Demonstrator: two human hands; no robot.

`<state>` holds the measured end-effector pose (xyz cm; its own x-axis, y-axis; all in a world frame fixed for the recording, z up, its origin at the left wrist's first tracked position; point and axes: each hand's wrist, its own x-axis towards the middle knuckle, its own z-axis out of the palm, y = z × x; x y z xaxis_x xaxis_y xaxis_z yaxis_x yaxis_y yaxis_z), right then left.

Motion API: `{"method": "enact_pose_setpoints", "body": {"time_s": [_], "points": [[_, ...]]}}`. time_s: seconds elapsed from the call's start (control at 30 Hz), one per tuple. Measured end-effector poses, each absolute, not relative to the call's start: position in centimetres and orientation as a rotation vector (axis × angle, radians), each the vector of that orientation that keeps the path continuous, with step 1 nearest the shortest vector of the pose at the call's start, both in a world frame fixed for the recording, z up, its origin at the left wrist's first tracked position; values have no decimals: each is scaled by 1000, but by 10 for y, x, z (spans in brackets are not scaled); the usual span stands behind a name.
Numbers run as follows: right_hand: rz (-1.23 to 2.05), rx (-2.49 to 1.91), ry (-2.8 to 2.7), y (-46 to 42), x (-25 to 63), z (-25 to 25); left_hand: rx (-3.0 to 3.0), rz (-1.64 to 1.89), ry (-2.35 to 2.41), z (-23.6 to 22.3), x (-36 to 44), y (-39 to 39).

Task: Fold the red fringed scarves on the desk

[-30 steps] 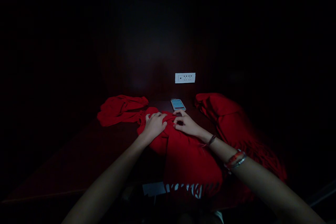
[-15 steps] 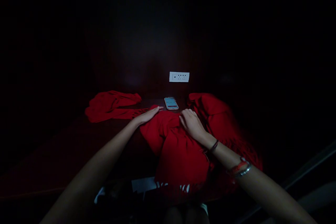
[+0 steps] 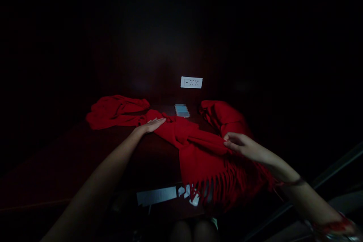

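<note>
A red fringed scarf (image 3: 198,147) lies across the dark table, its tasselled end hanging over the near edge. My left hand (image 3: 154,124) rests flat on the scarf's far left part, fingers stretched out. At the scarf's right side, my right hand (image 3: 238,144) pinches its edge between thumb and fingers. Another bunch of red cloth (image 3: 113,111) lies to the left, running up to the scarf near my left hand; whether they are one piece I cannot tell. More red cloth (image 3: 227,115) is heaped behind my right hand.
A phone (image 3: 182,110), its screen blurred out, lies at the back of the dark table (image 3: 85,159). Above it a white socket plate (image 3: 191,82) is on the wall. Below the near edge are a pale flat strip (image 3: 156,196) and crumpled white pieces (image 3: 194,198).
My right hand has moved right and toward me, drawing the scarf's edge out so its fringe spreads. My left hand has shifted slightly left and stays flat on the cloth.
</note>
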<state>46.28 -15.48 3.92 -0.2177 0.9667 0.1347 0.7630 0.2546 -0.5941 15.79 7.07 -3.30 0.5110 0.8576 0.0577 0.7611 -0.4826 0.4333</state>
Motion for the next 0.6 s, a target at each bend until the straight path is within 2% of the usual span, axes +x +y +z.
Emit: {"method": "enact_pose_setpoints", "body": {"time_s": [0.1,0.17,0.27,0.37,0.47,0.6], "points": [[641,-1707,-2092,-165,481,30,2406,348,1372,-37,160,71],[501,-1731,-2156,-156,476,25,2451,434,1389,-37,161,68],[203,-1654,-2148,-126,447,20,2576,760,1379,-27,164,56],[214,-1717,-2132,-97,416,17,2618,1040,1399,-15,172,37],[363,-1850,-2182,-83,401,16,2636,874,1361,-16,179,29],[704,-1618,-1956,-94,409,26,2613,448,1290,-33,174,45]]}}
